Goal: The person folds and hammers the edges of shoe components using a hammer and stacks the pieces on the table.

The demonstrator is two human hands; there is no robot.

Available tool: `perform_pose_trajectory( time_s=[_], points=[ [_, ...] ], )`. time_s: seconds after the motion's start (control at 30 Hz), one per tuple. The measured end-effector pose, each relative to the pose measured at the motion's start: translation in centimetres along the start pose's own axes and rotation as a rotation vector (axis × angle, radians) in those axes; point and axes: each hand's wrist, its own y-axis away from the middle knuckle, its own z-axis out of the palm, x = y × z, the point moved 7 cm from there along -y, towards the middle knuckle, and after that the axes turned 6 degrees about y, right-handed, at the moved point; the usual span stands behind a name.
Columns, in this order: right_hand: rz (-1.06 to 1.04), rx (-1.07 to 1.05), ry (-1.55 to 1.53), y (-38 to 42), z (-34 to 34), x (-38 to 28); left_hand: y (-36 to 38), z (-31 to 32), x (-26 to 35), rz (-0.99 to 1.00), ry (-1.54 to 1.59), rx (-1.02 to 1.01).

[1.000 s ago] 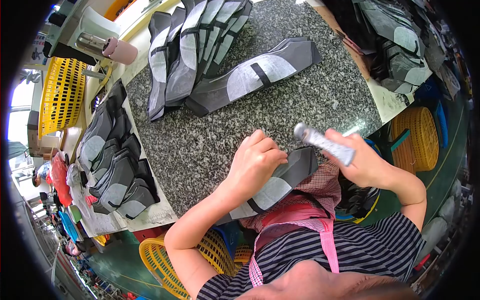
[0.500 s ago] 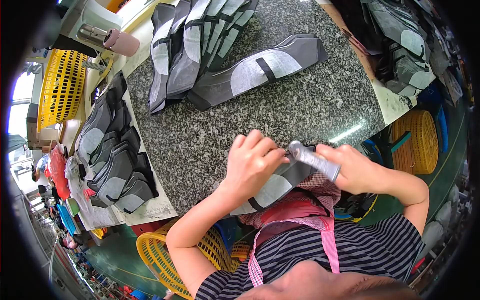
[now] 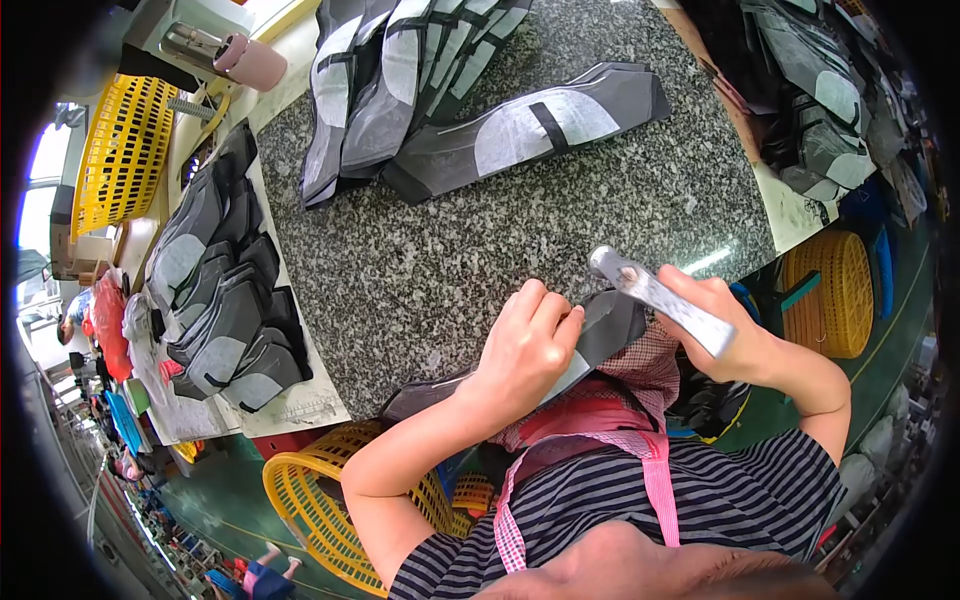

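My right hand (image 3: 715,325) grips a metal hammer (image 3: 665,298) by its handle, with the head raised over the near edge of the stone slab. A dark grey panel (image 3: 612,325) with a lighter patch lies along that edge, by my apron. My left hand (image 3: 530,345) rests on this panel with curled fingers closed at its upper edge; the fingertips are partly hidden. The hammer head is apart from the panel and just right of my left fingers. Farther back on the slab lies a similar grey panel (image 3: 450,160) with a black strip across its pale patch.
The speckled granite slab (image 3: 420,270) covers the bench. Overlapping panels (image 3: 345,110) lie at its back left, more panels (image 3: 225,330) along its left side. A pink bottle (image 3: 250,62) stands back left. Yellow baskets (image 3: 300,500) sit below the bench; dark pieces (image 3: 820,90) pile up right.
The hammer has lifted away from the panel, up and to the right, with my right hand. My left hand has moved slightly right and down, still on the panel. The view has shifted a little.
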Motion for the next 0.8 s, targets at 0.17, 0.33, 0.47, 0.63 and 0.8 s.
perform_pose_trajectory(
  time_s=[0.17,0.33,0.47,0.63,0.8],
  points=[
    [0.018,-0.141,0.175,-0.4,2.0,0.8,0.0,-1.6,-1.1,-0.127,0.028,0.101],
    [-0.036,-0.018,0.083,-0.8,0.4,1.1,0.8,-1.4,-1.5,-0.165,0.121,0.137],
    [-0.025,-0.063,-0.067,-0.4,1.3,0.4,1.1,-0.7,0.2,-0.056,-0.033,0.019],
    [-0.126,0.093,0.013,-0.1,-0.5,-1.8,1.4,0.4,1.6,-0.035,-0.236,-0.088],
    [-0.063,-0.11,0.19,-0.3,2.7,0.0,2.0,-1.6,-1.9,-0.319,0.138,-0.059]
  ],
)
